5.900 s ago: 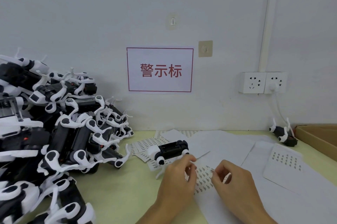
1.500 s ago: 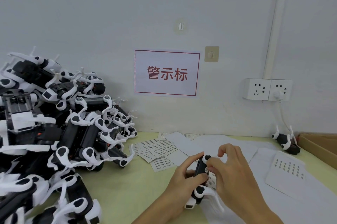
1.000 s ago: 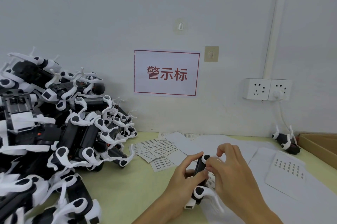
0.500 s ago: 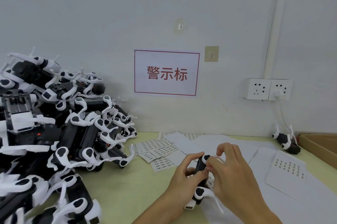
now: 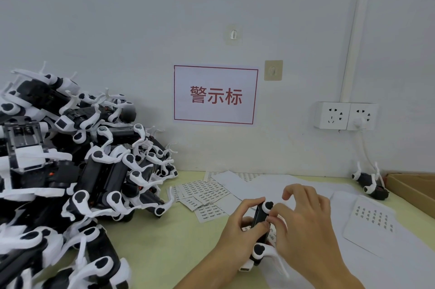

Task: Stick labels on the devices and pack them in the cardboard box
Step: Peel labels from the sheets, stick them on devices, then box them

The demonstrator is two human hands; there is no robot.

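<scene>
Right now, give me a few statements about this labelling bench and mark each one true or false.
1. The left hand grips a black and white device. True.
2. The big pile of black and white devices sits at the right. False: it is at the left.
3. The brown cardboard box is at the right edge. True.
4. The white wall sockets have nothing plugged in. False: one holds a white plug.

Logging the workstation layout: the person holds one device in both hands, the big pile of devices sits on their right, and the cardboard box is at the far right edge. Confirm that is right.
Not quite. The head view shows the pile of devices on the person's left, not their right. The rest holds: the left hand and right hand hold one device, and the cardboard box is at the far right edge.
</scene>
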